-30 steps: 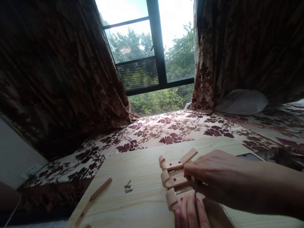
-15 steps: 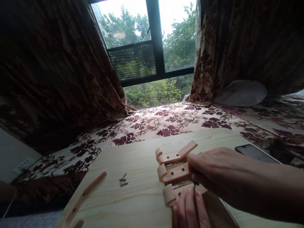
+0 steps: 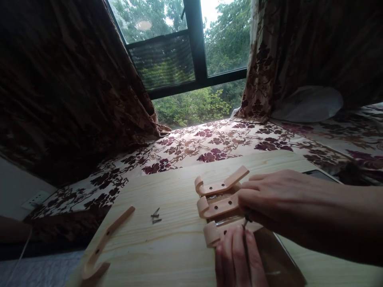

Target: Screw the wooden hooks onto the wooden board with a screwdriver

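Three pale wooden hooks lie side by side on a brown plastic-wrapped piece: the far hook [image 3: 217, 188], the middle hook [image 3: 220, 207] and the near hook [image 3: 213, 234]. Dark holes or screw heads show in them. My left hand [image 3: 237, 257] reaches up from the bottom edge, its fingers pressed together on the near hook. Close above, my right hand [image 3: 266, 195] is closed, knuckles up, over the right ends of the hooks. A small dark, thin piece [image 3: 246, 220] shows between the two hands; its kind is unclear. What my right fingers grip is hidden.
Another wooden hook [image 3: 107, 235] lies at the left of the light wooden board [image 3: 167, 191]. Several screws [image 3: 155, 215] lie between it and my hands. A phone [image 3: 321, 174] is partly behind my right wrist. Floral cloth [image 3: 206, 139] spreads beyond, below the window.
The view has tilted down slightly, so things sit higher and more of the left hook shows. My right hand has turned, covering more of the phone. My left hand stays on the near hook.
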The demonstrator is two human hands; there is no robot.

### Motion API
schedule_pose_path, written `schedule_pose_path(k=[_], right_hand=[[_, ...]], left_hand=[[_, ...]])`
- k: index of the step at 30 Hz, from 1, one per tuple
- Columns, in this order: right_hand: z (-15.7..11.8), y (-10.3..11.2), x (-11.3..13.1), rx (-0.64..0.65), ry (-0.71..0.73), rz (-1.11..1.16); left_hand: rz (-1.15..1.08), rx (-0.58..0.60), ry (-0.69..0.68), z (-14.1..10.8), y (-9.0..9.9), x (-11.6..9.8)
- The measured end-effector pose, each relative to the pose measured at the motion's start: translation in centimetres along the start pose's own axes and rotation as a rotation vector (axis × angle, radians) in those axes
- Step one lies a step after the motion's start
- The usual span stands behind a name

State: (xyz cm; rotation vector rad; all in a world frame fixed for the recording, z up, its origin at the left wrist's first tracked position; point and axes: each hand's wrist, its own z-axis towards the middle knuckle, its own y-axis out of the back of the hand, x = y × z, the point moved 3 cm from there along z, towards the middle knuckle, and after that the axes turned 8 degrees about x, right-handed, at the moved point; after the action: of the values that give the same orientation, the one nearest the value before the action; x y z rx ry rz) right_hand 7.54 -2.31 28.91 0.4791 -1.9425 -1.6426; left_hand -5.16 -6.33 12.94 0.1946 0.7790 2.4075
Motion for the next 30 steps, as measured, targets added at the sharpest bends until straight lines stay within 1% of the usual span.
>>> schedule_pose_path(k=[3, 7, 10, 12, 15, 18, 21, 23, 27, 30], right_hand=[[0.2, -0.1, -0.2, 0.050, -0.025, 0.033], [0.1, -0.4, -0.4, 0.008, -0.035, 0.006], [0.0, -0.3, -0.3, 0.021, -0.066, -0.045], [-0.1, 0.2, -0.1, 0.030, -0.070, -0.024], [0.1, 0.7, 0.5, 0.050, -0.019, 0.008], [0.4, 1.0, 0.8, 0.068, -0.012, 0.000], [0.4, 1.4, 0.9, 0.062, 0.021, 0.067], [0.3, 1.5, 0.8, 0.080, 0.033, 0.099], [0.3, 1.1, 0.6, 0.088, -0.029, 0.069], [0.2, 0.5, 0.2, 0.098, -0.108, 0.017]], left_hand=[[-0.062, -0.009, 0.057, 0.2, -0.1, -0.3], [-0.103, -0.026, 0.078, 0.4, 0.1, -0.6], [-0.171, -0.038, 0.138, 0.3, 0.3, -0.6], [-0.196, -0.034, 0.162, 0.2, 0.4, -0.6], [-0.170, 0.004, 0.129, 0.2, 0.5, -0.5], [-0.165, 0.026, 0.096, 0.2, 0.5, -0.2], [-0.138, 0.046, 0.075, 0.1, 0.5, 0.0], [-0.114, 0.055, 0.065, 0.0, 0.5, 0.0], [-0.137, 0.040, 0.060, 0.0, 0.5, 0.0], [-0.176, 0.027, 0.077, 0.1, 0.6, 0.0]])
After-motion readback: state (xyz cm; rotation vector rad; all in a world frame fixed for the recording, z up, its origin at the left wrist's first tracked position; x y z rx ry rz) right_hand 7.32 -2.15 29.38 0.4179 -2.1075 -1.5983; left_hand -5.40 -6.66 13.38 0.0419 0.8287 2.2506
